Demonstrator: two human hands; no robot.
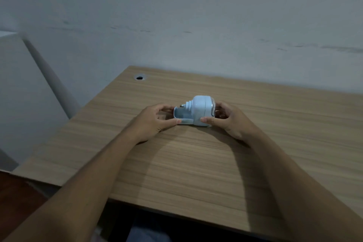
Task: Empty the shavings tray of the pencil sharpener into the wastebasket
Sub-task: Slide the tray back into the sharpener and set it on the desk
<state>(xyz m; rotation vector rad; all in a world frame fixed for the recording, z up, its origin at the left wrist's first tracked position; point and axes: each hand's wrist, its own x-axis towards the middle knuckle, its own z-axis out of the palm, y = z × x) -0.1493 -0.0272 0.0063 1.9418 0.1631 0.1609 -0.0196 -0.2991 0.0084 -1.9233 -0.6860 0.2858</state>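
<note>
Pale blue pencil sharpener (200, 111) resting on the wood-grain tabletop (196, 163), caught between both hands. Left hand (151, 122) closed in a narrow grip on the shavings tray (181, 117), thumb along the near edge, fingers curled round the far side. Tray drawn partly out of the sharpener body toward the left grip, open top showing; contents too dim to make out. Right hand (228, 119) closed in a narrow grip on the rounded body of the sharpener, thumb pressed on the near lower corner, fingers wrapped behind the right end, where a clear glossy part shows. Small stepped nozzle poking out of the body above the tray, just beside the left grip's fingertips. Both forearms reaching in from the near edge, casting soft shadows on the wood below the grips. Round cable hole (139, 77) well beyond and to the left of the left grip, near the far corner. Grey wall (176, 15) behind the tabletop. Wastebasket nowhere in sight.
</note>
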